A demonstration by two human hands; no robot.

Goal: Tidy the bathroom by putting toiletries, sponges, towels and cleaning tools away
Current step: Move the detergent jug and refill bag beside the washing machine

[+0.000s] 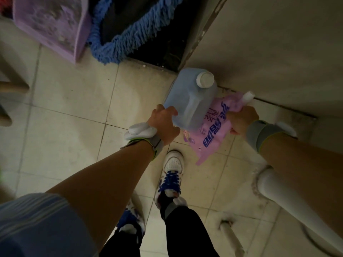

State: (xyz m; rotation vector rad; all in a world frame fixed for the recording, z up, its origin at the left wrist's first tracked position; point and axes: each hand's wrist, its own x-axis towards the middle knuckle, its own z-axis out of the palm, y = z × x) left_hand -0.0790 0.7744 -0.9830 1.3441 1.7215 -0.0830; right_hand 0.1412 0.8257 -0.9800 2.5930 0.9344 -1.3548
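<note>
A: Looking straight down: tiled floor (74, 101), pale wall (278, 43) on the right, a blue mop (118, 47) slumped up top beside a purple bin (55, 25).

B: Centre of it all is the jug (193, 101), pale blue, close to the foot of the wall.

A: And a pink pouch (213, 138) with blue print, touching the jug and partly behind it. One white-and-blue shoe (172, 167) is below both.

B: The left hand (165, 125) has the jug, fingers curled round its near edge. Lifted or on the floor, I can't tell.

A: The right hand (241, 121) grips the pouch, fingers bunched round its upper part.

B: White cap (205, 79) is on the jug, and a white spout (247, 95) pokes out above the right hand.
</note>
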